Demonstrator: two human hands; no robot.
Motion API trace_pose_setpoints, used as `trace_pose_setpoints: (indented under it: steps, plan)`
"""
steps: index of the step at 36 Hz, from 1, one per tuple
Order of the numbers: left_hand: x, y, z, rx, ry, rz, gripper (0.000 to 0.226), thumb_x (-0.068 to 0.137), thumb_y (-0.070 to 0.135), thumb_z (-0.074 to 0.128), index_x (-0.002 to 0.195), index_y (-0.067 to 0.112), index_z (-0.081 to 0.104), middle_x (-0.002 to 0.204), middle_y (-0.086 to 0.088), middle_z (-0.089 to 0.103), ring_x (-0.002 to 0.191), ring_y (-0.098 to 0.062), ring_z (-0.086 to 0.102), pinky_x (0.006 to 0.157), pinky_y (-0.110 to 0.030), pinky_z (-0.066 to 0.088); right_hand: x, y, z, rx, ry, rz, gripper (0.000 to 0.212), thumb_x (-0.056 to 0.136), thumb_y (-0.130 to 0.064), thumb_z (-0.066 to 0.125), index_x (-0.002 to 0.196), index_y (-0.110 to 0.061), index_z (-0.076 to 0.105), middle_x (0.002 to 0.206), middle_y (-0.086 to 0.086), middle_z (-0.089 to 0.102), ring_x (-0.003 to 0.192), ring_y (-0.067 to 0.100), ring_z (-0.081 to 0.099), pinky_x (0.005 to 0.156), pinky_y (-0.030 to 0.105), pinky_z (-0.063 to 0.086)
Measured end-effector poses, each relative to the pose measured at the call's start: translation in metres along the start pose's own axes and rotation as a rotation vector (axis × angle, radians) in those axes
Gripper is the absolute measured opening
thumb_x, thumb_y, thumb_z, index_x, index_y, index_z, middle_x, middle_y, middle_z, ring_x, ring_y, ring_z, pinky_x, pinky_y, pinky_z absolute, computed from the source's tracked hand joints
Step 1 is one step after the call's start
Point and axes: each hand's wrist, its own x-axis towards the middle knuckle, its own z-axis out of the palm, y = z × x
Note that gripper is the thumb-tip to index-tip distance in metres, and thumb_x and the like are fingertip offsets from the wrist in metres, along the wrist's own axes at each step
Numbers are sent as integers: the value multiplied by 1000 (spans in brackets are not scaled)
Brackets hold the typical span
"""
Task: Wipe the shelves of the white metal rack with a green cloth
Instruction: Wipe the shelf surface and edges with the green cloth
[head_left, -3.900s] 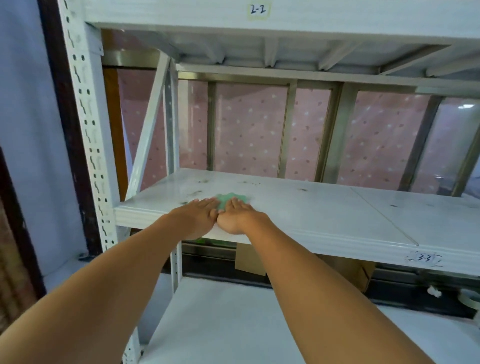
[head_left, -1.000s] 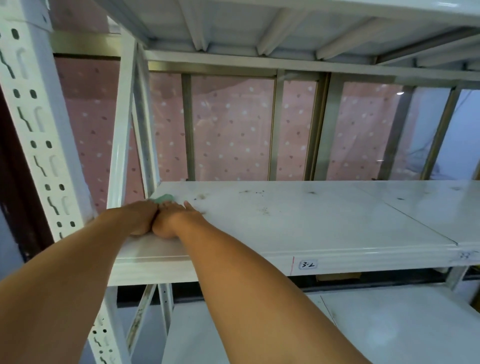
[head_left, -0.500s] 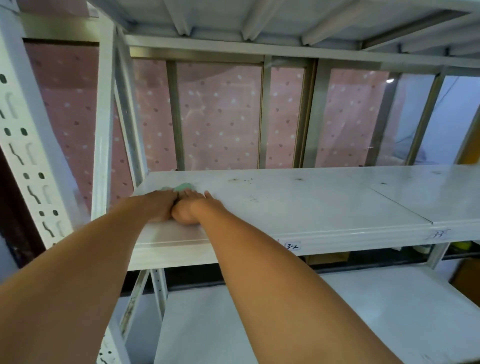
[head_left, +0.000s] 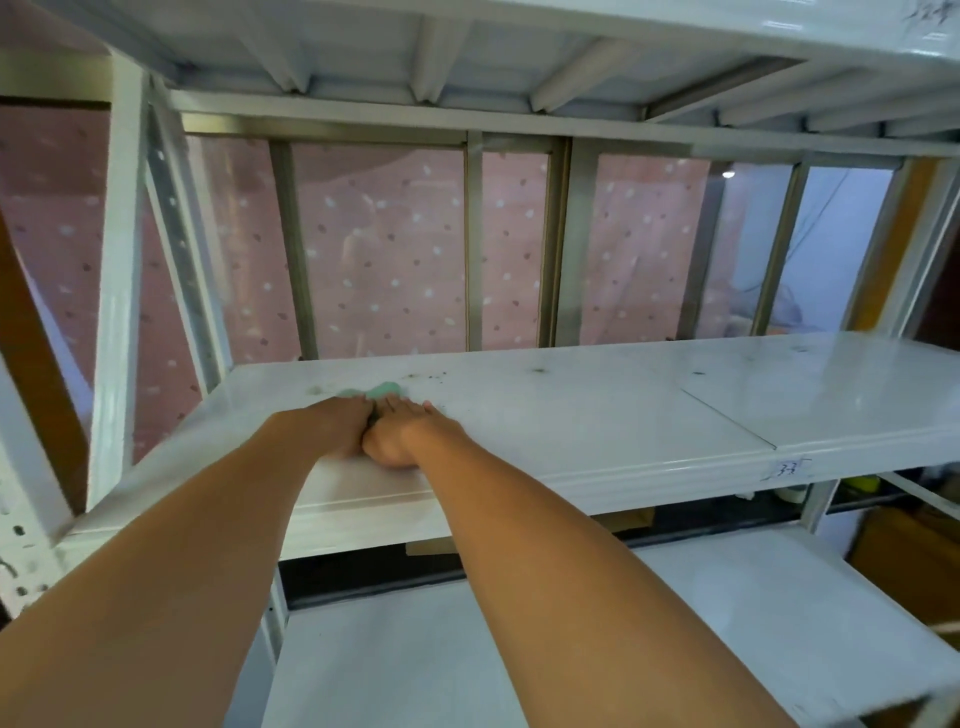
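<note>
Green cloth (head_left: 384, 389) lies left of frame centre on the rack's middle shelf (head_left: 597, 410). I read my left hand (head_left: 332, 426) and right hand (head_left: 410, 428) pressing flat on it, fingers uncurled. Wiping under way; next stroke should sweep rightward toward the dark specks (head_left: 537, 370).

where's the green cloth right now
The green cloth lies on the middle shelf near its left end, pressed under the fingertips of both hands.

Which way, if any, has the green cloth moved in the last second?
Yes. The green cloth has slid right, away from the rack's left rear post, toward the dark specks on the shelf.
</note>
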Motion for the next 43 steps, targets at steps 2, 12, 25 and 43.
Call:
trace_pose_setpoints:
  steps: [2, 12, 25, 43]
  plan:
    - [4, 16, 0, 10, 4, 14, 47, 104, 27, 40, 149, 13, 36, 151, -9, 44, 134, -25, 48, 108, -31, 36, -5, 13, -3, 27, 26, 21, 65, 102, -34, 27, 160, -15, 5, 167, 5, 2, 153, 22, 7, 123, 41, 6]
    - [25, 101, -5, 10, 27, 103, 46, 101, 27, 44, 145, 13, 43, 147, -9, 49, 130, -25, 51, 107, -31, 37, -20, 95, -15, 20, 32, 101, 66, 97, -33, 34, 159, -16, 17, 166, 4, 11, 149, 27, 22, 119, 47, 23]
    - [60, 217, -6, -135, 12, 88, 40, 103, 23, 38, 140, 11, 47, 141, -10, 53, 122, -24, 54, 105, -29, 36, -73, 207, -39, 23, 68, 163, 60, 98, -33, 40, 155, -20, 28, 155, 7, 39, 135, 30, 44, 111, 46, 37]
    - [105, 373, -8, -284, 27, 85, 37, 99, 15, 39, 130, 11, 58, 130, -13, 60, 117, -30, 58, 108, -40, 42, -129, 362, -68, -55, 65, 123, 58, 103, -28, 31, 158, -20, 17, 164, 3, 18, 149, 23, 22, 118, 40, 18]
